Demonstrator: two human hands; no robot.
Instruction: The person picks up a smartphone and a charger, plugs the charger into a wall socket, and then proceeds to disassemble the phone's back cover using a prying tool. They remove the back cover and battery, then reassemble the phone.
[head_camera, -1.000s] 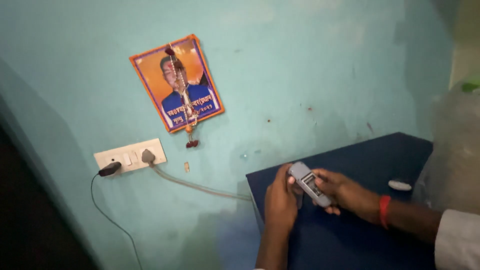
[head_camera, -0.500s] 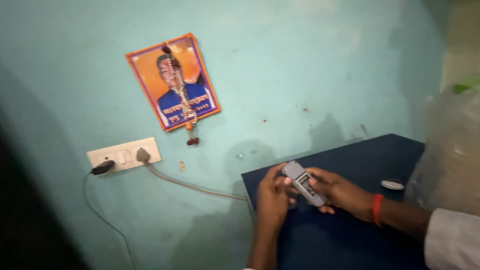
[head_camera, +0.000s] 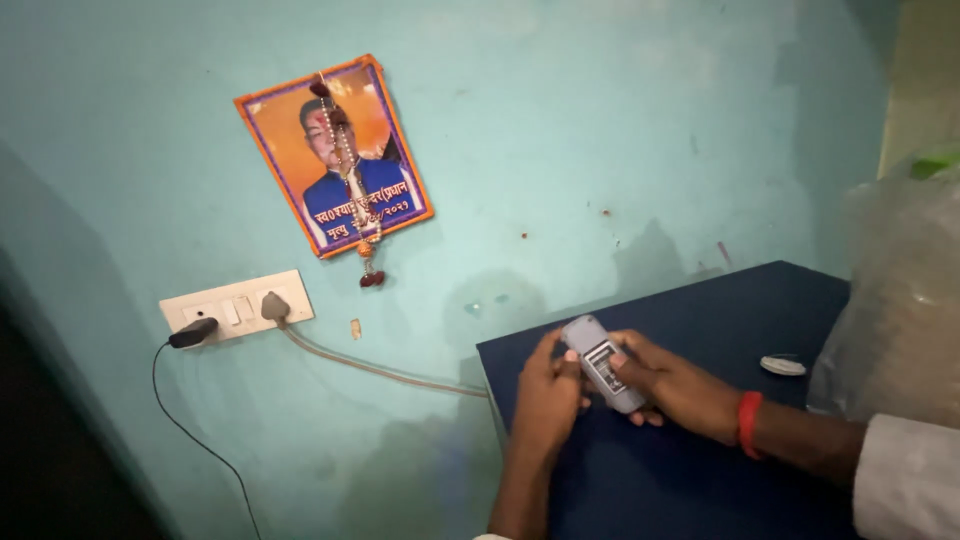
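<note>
A small grey handheld device (head_camera: 599, 372) with a label on its face is held over the dark blue tabletop (head_camera: 700, 480). My right hand (head_camera: 680, 388), with a red band at the wrist, grips it from the right and underneath. My left hand (head_camera: 548, 390) holds its left side, thumb resting against the device's edge. Both forearms come in from the lower right.
A teal wall stands behind. A white switch and socket plate (head_camera: 236, 306) holds a black plug and a grey plug with cables trailing down. A framed portrait (head_camera: 337, 157) with a bead garland hangs above. A translucent plastic bag (head_camera: 900, 310) and a small white disc (head_camera: 782, 366) sit at right.
Both hands kept hold of the grey device. The view has drifted slightly, so the hands and table sit a little lower left in frame.
</note>
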